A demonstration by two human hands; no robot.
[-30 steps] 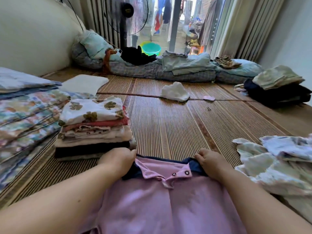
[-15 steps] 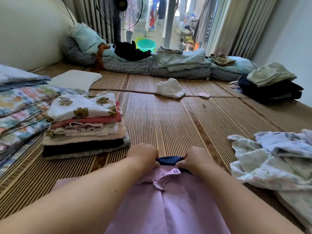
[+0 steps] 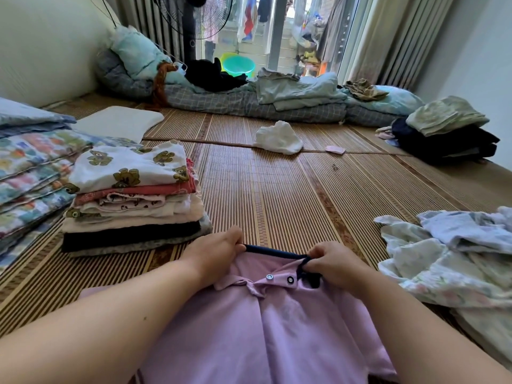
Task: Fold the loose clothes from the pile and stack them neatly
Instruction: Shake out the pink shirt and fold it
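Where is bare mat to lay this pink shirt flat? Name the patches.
Widest patch: the mat beyond the pink shirt, between the folded stack, the loose pile and the white cloth. A narrower strip lies behind that cloth. Both side edges are crowded with piles.

folded stack left | shirt centre | loose pile right

A pink polo shirt is lying spread on the woven floor mat. The left hand and right hand are gripping its navy neckband at either end, holding it taut. A stack of folded clothes is sitting left of the shirt, a loose pile is lying to its right, and a crumpled white garment is lying well beyond it.
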